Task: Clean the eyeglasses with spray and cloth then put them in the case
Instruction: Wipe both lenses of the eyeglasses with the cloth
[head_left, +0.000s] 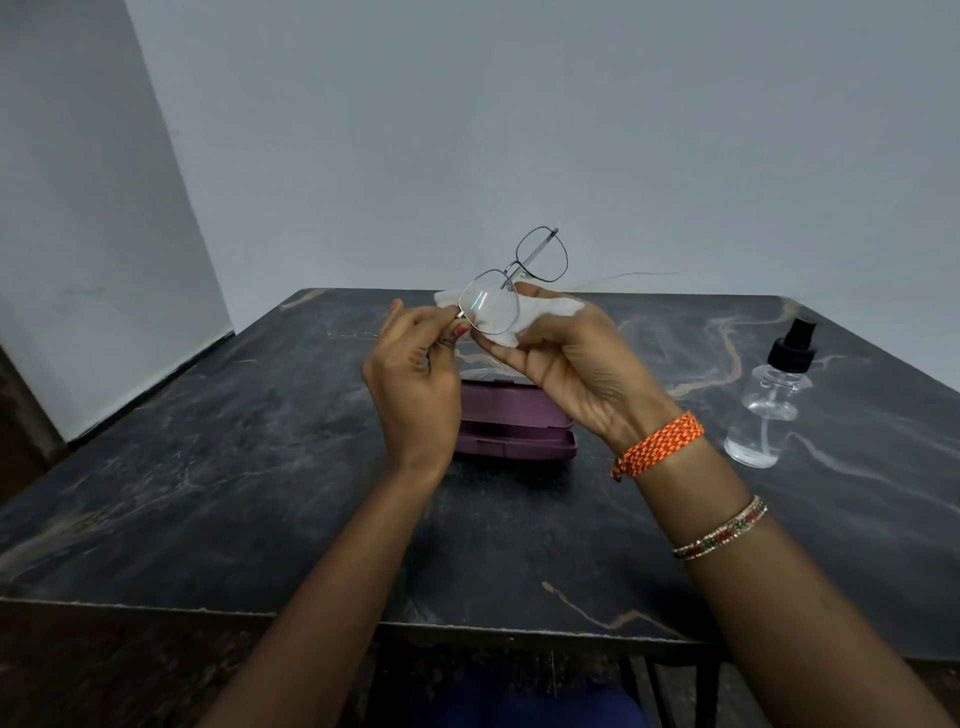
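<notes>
Light, fragile eyeglasses (511, 283) pinched at hinge by left hand (413, 374); soft cloth (506, 319) gripped in right hand (576, 358); best held by rim

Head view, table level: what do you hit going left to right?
Left hand pinching the eyeglasses' corner → eyeglasses → right hand holding the white cloth behind the lens → spray bottle standing at the right. The purple case lies shut below and behind both hands, so I leave it unranked.

A dark marbled bench (208, 467) with pale veins is standing against 2 plain bluish-grey walls (467, 130), which are meeting in a corner at left.
</notes>
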